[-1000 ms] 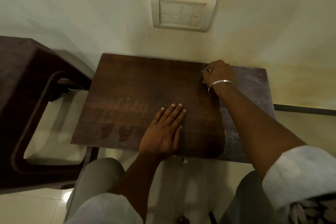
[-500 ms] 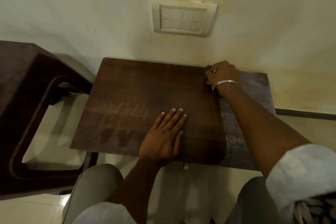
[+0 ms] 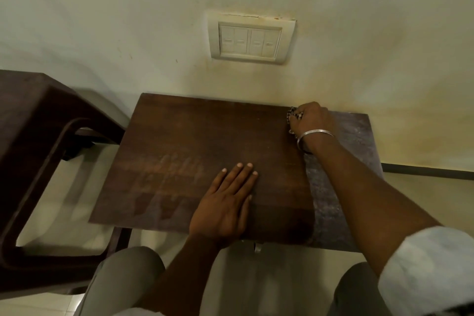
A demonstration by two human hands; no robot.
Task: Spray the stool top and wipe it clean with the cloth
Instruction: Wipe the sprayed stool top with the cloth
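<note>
Now left hand (image 3: 225,202) flat on stool top (image 3: 179,141); rt hand (image 3: 309,118) bunches cloth (image 3: 292,113) (far edge).

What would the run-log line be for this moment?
phase: wiping | left hand: flat on stool top | right hand: bunched cloth at far edge | right strip: duller

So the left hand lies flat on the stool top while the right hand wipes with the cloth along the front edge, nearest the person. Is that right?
Not quite. In the head view the right hand works the cloth at the far edge of the stool top, against the wall, not the front edge. The left hand does lie flat on the stool top.
</note>
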